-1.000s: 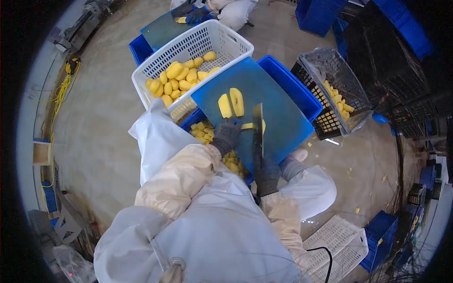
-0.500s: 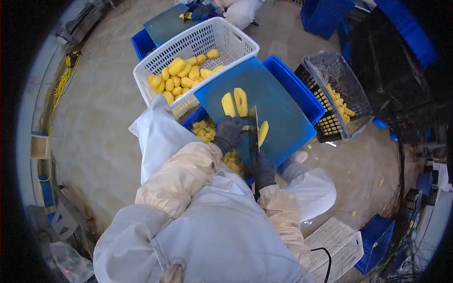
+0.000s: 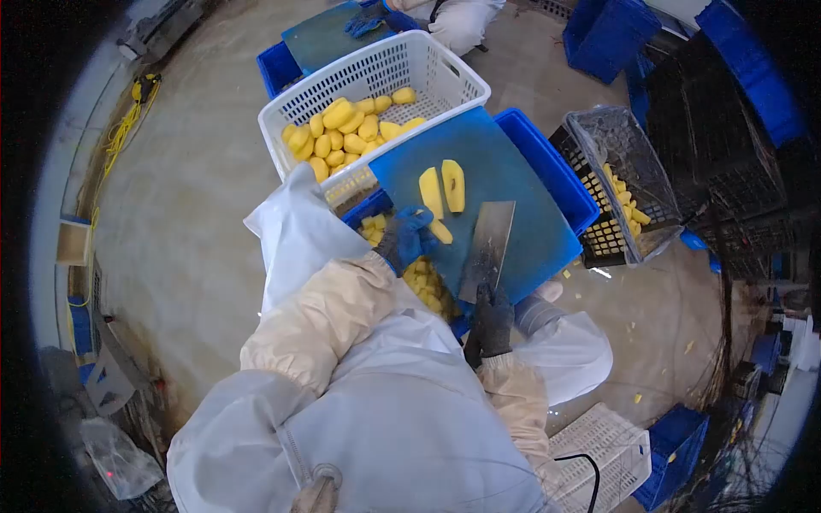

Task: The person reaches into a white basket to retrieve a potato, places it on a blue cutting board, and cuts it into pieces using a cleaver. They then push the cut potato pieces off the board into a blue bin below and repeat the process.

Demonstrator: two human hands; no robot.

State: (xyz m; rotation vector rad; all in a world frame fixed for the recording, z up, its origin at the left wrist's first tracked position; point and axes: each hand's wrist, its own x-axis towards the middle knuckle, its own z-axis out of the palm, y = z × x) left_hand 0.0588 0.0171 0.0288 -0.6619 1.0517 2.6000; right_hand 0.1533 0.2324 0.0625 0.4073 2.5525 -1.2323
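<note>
My right hand (image 3: 490,323), in a dark glove, grips the handle of a cleaver (image 3: 489,244), whose broad blade lies tilted over the blue cutting board (image 3: 534,201). My left hand (image 3: 405,239), gloved in grey and blue, is at the board's left edge with its fingers closed around one end of a potato piece (image 3: 440,230). Just beyond it, two long potato slices (image 3: 442,188) rest side by side on the board. Cut potato chunks (image 3: 424,286) show below the board's near edge, partly hidden by my left hand and the board.
A white crate (image 3: 445,81) of whole peeled potatoes (image 3: 342,128) stands beyond the board. Under the board is a blue bin (image 3: 547,167). To the right, a black lined crate (image 3: 599,218) holds potato pieces. Across from me, a person's gloved hand (image 3: 366,24) is at another board.
The cleaver has come away from the potato, moved right and turned its flat side up. My left hand has rolled over, showing blue. The far person's knife is no longer visible.
</note>
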